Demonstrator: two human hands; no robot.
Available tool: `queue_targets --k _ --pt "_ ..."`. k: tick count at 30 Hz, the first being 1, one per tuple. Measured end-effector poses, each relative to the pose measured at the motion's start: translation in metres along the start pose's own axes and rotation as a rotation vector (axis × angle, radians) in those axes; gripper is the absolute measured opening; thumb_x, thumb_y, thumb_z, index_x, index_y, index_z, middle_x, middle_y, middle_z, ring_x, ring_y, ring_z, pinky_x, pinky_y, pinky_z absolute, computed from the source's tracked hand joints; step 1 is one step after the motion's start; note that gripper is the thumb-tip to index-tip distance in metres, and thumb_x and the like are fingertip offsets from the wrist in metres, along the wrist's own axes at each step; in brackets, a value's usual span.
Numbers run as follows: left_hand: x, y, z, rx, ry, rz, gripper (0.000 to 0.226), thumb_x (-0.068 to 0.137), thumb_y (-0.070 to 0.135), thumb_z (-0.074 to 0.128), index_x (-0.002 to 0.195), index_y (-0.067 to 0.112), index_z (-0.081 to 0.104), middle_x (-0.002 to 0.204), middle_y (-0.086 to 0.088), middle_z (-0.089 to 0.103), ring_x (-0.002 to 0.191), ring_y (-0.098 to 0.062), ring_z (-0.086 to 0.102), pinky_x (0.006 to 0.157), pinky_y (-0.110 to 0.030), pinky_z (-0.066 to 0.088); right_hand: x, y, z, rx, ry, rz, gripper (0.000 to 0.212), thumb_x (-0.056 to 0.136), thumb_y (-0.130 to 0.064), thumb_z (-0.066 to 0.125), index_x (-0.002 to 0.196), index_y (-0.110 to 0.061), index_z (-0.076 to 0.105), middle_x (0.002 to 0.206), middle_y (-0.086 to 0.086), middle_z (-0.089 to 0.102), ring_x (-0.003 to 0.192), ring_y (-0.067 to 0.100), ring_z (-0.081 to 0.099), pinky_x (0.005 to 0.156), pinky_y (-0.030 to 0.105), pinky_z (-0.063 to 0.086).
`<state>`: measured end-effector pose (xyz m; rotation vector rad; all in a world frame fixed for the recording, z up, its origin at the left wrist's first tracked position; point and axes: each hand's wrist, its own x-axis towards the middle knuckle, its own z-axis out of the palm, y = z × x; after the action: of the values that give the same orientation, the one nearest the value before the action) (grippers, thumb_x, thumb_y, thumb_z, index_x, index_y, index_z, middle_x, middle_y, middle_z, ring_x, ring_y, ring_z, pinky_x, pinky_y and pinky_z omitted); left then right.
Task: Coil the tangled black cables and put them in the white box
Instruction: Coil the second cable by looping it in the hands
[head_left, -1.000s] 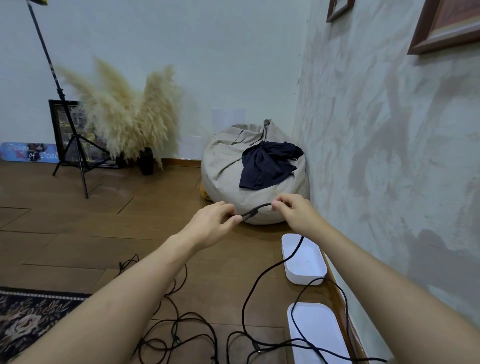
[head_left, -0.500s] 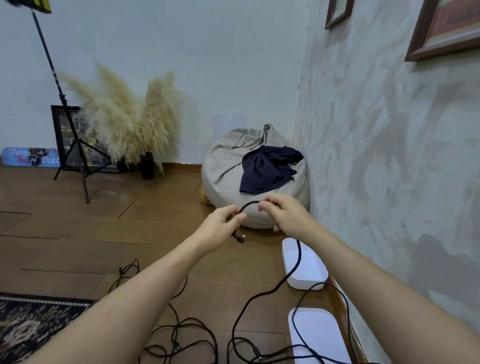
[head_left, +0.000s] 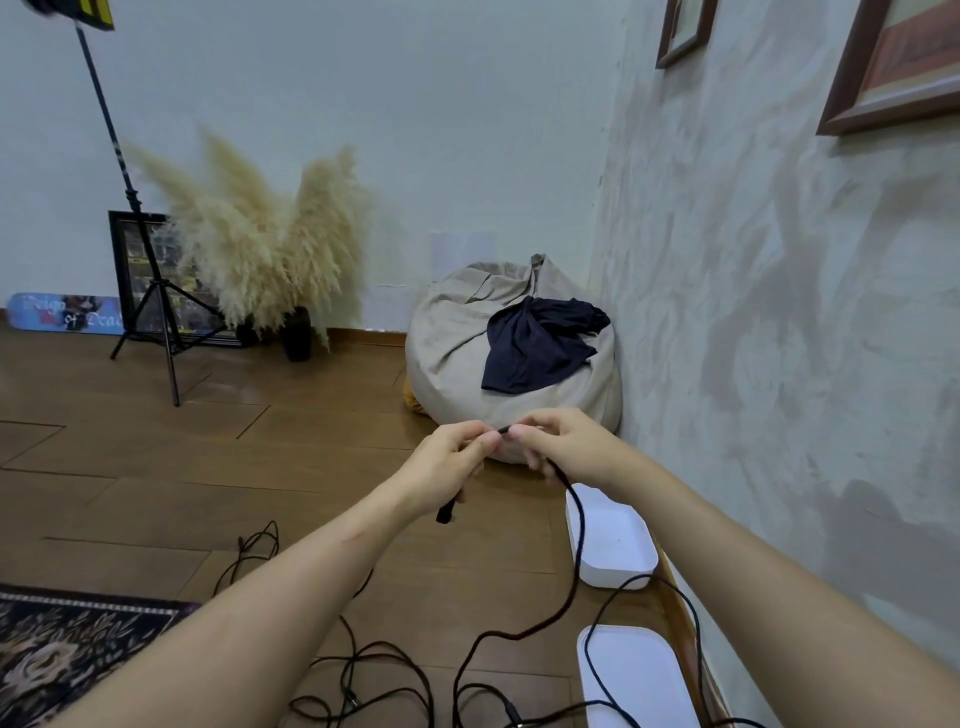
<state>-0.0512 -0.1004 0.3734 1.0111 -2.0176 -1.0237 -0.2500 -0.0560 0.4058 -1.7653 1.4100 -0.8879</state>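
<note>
hands: your left hand (head_left: 451, 464) and right hand (head_left: 566, 448), two, pinch one black cable (head_left: 575, 561) tight; it runs toward 6 o'clock, past the white box (head_left: 613, 540).

A long board (head_left: 65, 318) leaning against the far wall at floor level carries ornate lettering that looks like "Reign of Dead". The framed poster (head_left: 150, 275) beside it has print too small to read.
</note>
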Motion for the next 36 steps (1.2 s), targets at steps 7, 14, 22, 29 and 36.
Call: queue_targets --k 7,14,22,29,36 --pt "0.003 -0.010 0.000 0.046 0.003 -0.035 0.020 0.103 0.028 0.058 0.096 0.020 0.075 0.077 0.008 0.066 0.071 -0.008 0.058 0.075 -0.034 0.051 0.009 0.004 -0.004 -0.069 0.268 -0.013 0.025 0.107 -0.022 0.046 0.097 -0.019 0.069 0.053 -0.010 0.052 0.048 0.003 0.043 0.046 0.018 0.034" --pt "0.001 -0.008 0.007 -0.296 -0.008 -0.135 0.023 0.109 0.019 0.050 0.112 0.009 0.070 0.086 -0.004 0.073 0.071 -0.016 0.065 0.072 -0.037 0.059 0.006 0.009 -0.006 -0.297 0.154 -0.010 0.017 0.104 -0.027 0.049 0.101 -0.025 0.066 0.073 -0.001 0.068 0.060 0.007 0.057 0.060 0.033 0.049" --pt "0.001 0.000 0.008 -0.433 -0.196 -0.207 0.022 0.106 0.017 0.056 0.115 0.004 0.071 0.097 -0.007 0.074 0.088 -0.016 0.068 0.089 -0.033 0.060 0.008 -0.001 -0.013 -0.312 0.271 -0.131 0.015 0.099 -0.029 0.059 0.093 -0.023 0.071 0.082 -0.001 0.069 0.080 0.014 0.061 0.071 0.032 0.043" --pt "0.000 0.009 0.008 -0.525 -0.140 -0.284 0.035 0.107 0.030 0.053 0.116 0.001 0.070 0.108 -0.015 0.077 0.093 -0.021 0.074 0.085 -0.029 0.062 0.007 0.008 -0.020 -0.250 0.354 -0.157 0.015 0.100 -0.034 0.059 0.094 -0.029 0.072 0.079 -0.006 0.069 0.078 0.010 0.060 0.075 0.035 0.047" --pt "-0.002 0.027 -0.001 -0.643 -0.316 -0.239 0.028 0.106 0.014 0.054 0.130 0.002 0.062 0.125 -0.014 0.072 0.109 -0.023 0.072 0.092 -0.030 0.059 0.008 0.014 -0.023 -0.243 0.545 -0.108 0.011 0.098 -0.034 0.063 0.098 -0.032 0.073 0.090 -0.015 0.072 0.087 0.004 0.063 0.080 0.033 0.051"
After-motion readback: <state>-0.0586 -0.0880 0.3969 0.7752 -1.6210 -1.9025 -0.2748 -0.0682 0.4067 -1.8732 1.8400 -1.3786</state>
